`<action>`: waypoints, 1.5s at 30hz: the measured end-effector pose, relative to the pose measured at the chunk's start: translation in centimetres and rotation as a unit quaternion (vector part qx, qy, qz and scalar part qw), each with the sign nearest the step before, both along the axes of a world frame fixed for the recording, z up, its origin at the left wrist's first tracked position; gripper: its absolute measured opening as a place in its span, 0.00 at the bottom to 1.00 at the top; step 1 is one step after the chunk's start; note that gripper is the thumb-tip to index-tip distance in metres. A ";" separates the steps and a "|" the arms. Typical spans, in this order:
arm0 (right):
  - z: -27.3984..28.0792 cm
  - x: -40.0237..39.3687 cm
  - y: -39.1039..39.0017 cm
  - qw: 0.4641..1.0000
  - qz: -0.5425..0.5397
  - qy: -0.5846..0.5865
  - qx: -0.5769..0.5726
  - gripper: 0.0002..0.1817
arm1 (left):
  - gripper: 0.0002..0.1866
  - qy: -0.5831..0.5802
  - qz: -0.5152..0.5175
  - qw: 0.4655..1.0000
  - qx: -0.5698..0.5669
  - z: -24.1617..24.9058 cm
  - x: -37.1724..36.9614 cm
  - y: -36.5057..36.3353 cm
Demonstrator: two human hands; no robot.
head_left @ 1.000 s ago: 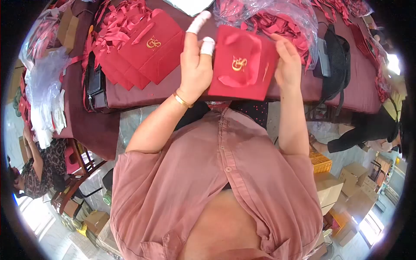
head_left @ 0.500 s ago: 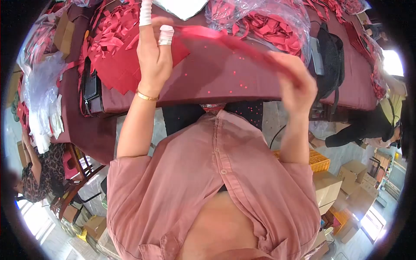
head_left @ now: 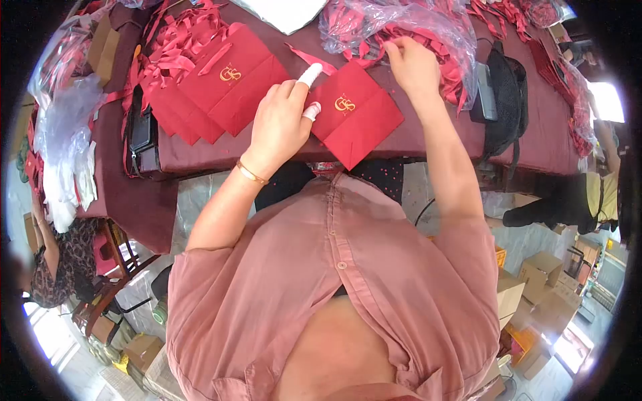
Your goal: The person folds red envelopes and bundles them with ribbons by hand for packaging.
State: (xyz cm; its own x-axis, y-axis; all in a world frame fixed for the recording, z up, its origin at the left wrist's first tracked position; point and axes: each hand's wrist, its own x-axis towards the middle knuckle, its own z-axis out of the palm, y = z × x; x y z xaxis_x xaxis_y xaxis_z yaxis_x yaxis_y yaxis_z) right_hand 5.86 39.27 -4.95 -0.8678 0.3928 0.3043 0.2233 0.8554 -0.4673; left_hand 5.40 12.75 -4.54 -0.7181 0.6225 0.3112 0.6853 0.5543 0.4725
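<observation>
A red paper bag [head_left: 360, 120] with gold lettering lies flat and turned at an angle on the cloth-covered table. My left hand [head_left: 281, 120], with white wrapping on its index finger and thumb, is closed at the bag's left edge. A red ribbon [head_left: 309, 59] sticks out beyond that index finger. Farther right, my right hand [head_left: 416, 67] pinches at red ribbon by a clear plastic bag [head_left: 461, 33] full of ribbons; its fingertips partly hide what they hold. Left of my left hand, several red paper bags [head_left: 257, 67] overlap, the top one showing gold lettering.
Loose red ribbons [head_left: 174, 47] heap behind the overlapping bags. A white sheet-like item [head_left: 284, 13] lies at the far edge. On the right sits a black bag [head_left: 505, 100]; on the left, a dark case [head_left: 142, 134]. Other people are at both sides, with cardboard boxes [head_left: 542, 271] on the floor.
The blurred red strip stretched between my hands is gone from there. My left hand has come down and right, my right hand up and left. Bags with gold lettering now show.
</observation>
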 end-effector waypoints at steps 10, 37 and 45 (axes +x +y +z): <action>-1.3 -1.2 1.6 0.996 0.010 0.023 -0.085 0.13 | 0.20 -0.019 0.049 0.998 0.044 -0.3 0.7 -0.5; 1.2 5.8 -9.3 0.963 0.264 0.054 -0.012 0.05 | 0.31 -0.449 0.040 0.845 0.288 -0.4 -0.5 -0.3; 2.2 5.1 -9.7 0.972 0.232 -0.019 0.017 0.06 | 0.33 -0.378 0.024 0.899 0.219 0.3 0.1 -0.6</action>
